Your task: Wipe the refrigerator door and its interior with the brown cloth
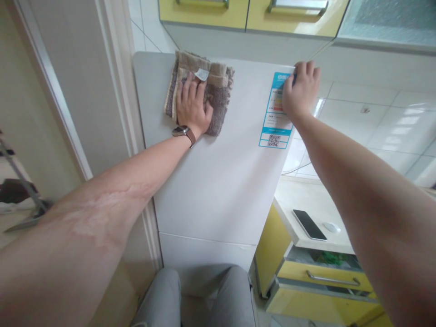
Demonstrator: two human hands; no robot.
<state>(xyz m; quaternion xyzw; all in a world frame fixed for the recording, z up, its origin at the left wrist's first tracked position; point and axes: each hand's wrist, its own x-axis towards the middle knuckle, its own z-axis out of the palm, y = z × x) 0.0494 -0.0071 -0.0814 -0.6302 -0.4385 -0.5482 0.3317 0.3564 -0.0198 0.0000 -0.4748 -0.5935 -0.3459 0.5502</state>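
My left hand [193, 103], with a watch at the wrist, holds a folded brown and grey towel [218, 102] flat against the white refrigerator door [207, 190]. The fingers lie stretched over the cloth, just below its small white tag. At the door's upper right edge, my right hand [301, 88] is closed around the edge, its thumb on the front and its fingertips partly hidden. Beside it is a blue and white energy label [276, 111], which the hand partly covers.
Yellow wall cabinets [204, 13] hang above the refrigerator. To the right, a counter [313, 195] carries a phone [309, 225] and a small white oval object [331, 227], over a partly open yellow drawer [327, 274]. A door frame [119, 81] borders the left side.
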